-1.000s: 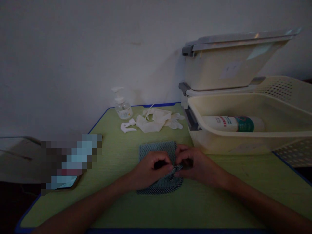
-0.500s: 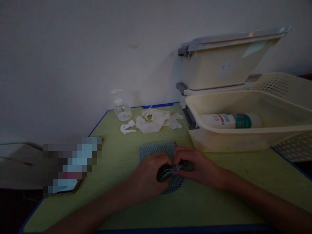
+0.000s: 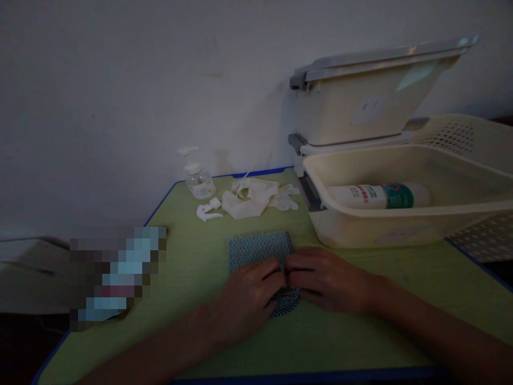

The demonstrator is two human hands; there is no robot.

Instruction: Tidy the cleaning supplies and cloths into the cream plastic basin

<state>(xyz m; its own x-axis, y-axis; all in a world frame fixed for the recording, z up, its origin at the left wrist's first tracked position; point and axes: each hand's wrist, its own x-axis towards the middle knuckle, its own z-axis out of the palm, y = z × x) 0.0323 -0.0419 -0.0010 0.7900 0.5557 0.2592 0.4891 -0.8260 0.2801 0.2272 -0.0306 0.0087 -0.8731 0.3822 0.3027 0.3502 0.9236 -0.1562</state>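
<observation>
My left hand [image 3: 252, 291] and right hand [image 3: 326, 278] meet knuckle to knuckle, fingers curled inward; my fingertips are hidden, so I cannot tell what they pinch. Beneath them, flat on the light-green, blue-edged tabletop [image 3: 192, 251], lies a blue-grey, coarsely woven cloth [image 3: 256, 247] with a dark-and-white checked border. It reaches from under my knuckles toward the far edge, and its long axis seems to run that way. My left hand covers more of it; my right hand sits at its right side.

Green surface shows from the cloth to the left edge, and between my wrists and the near edge. Room is tighter on the far right, where a cream plastic bin [image 3: 380, 230] stands just beyond my right hand. Crumpled off-white, partly glove-shaped material [image 3: 256, 198] lies toward the far edge.
</observation>
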